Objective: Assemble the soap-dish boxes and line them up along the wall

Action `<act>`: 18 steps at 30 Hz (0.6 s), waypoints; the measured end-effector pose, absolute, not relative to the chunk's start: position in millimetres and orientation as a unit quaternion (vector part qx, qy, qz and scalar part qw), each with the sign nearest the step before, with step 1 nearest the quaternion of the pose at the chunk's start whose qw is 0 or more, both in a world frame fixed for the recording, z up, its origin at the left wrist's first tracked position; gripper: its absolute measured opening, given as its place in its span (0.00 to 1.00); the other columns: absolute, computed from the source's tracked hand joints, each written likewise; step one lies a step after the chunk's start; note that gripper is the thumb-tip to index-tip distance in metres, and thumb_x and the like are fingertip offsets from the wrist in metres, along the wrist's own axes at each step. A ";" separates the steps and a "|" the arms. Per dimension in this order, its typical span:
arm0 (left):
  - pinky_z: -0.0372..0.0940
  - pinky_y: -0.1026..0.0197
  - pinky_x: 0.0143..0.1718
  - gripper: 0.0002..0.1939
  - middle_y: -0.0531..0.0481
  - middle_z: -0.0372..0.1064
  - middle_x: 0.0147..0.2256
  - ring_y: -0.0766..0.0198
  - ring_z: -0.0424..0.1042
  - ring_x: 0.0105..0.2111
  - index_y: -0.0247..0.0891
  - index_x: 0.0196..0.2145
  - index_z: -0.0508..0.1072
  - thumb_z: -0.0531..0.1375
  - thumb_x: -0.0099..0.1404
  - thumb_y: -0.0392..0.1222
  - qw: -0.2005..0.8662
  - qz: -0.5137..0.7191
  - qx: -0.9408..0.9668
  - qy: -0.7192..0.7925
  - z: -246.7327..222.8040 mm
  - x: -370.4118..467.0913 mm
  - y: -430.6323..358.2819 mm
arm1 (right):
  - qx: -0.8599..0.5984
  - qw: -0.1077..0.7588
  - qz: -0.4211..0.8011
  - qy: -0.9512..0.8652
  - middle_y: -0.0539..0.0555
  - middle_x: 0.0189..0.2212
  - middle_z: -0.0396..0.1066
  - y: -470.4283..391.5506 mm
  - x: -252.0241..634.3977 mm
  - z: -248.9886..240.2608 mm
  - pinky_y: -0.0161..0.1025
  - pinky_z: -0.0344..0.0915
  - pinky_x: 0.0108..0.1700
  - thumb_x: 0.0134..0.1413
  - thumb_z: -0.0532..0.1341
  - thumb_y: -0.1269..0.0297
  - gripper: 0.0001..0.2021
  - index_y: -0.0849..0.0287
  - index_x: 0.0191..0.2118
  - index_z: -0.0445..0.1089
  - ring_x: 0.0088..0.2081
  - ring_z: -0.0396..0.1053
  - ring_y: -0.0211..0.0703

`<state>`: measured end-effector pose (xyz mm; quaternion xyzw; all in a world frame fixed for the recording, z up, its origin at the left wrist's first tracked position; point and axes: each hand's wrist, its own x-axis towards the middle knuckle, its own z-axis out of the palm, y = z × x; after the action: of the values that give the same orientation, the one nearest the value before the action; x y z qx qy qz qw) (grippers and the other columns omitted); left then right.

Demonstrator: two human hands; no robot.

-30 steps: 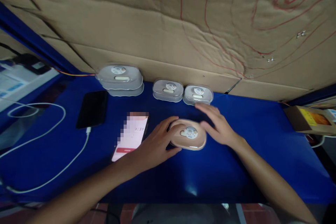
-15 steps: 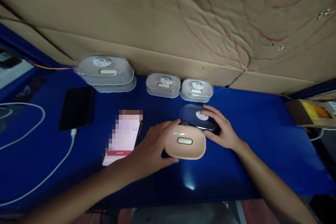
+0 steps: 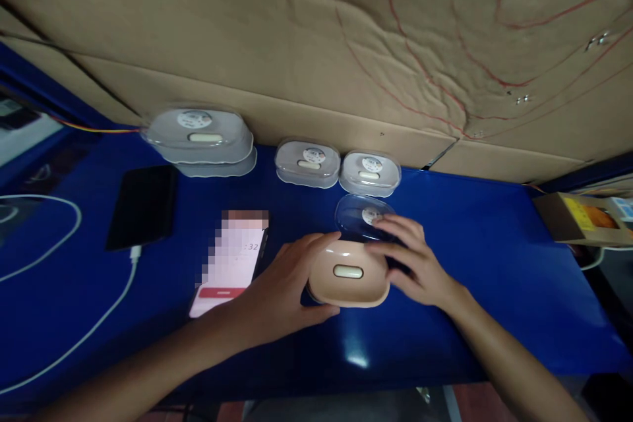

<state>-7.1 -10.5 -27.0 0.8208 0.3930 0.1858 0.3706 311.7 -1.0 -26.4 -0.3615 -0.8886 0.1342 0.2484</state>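
My left hand (image 3: 293,280) is wrapped round the left side of a peach-coloured oval dish (image 3: 349,292), its thumb at the near edge and fingers at the far rim. A white capsule-shaped piece (image 3: 349,271) sits in the middle of the dish. My right hand (image 3: 413,257), slightly blurred, is at the dish's right side with its fingers apart, close to or touching the rim. Just behind the dish lies a clear oval cover (image 3: 351,214) with a round label, flat on the blue table; the right fingers partly overlap it.
Along the cardboard wall (image 3: 222,46) stand grey oval dishes under clear covers: a stack (image 3: 205,151) and two single ones, a left one (image 3: 291,168) and a right one (image 3: 353,178). A lit phone (image 3: 232,264), a dark phone (image 3: 143,208) on a white cable (image 3: 121,313), and a carton (image 3: 568,217) also lie about.
My right hand has let go of the clear cover, leaving it on the table, and moved nearer to the peach dish's right side. My left hand keeps its hold.
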 end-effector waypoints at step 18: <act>0.61 0.28 0.66 0.35 0.33 0.62 0.69 0.28 0.62 0.69 0.40 0.59 0.73 0.76 0.57 0.50 0.357 0.079 0.819 0.442 -15.5 -8.6 -9.6 | -0.315 0.286 0.189 -0.885 0.58 0.46 0.72 -10.9 303.1 -13.5 0.53 0.69 0.55 0.68 0.66 0.49 0.14 0.55 0.47 0.73 0.54 0.74 0.55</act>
<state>-8.6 -9.6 -15.5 0.8192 0.4415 0.0785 0.3574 303.1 -10.9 -13.5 -0.3149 -0.8849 0.1893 0.2863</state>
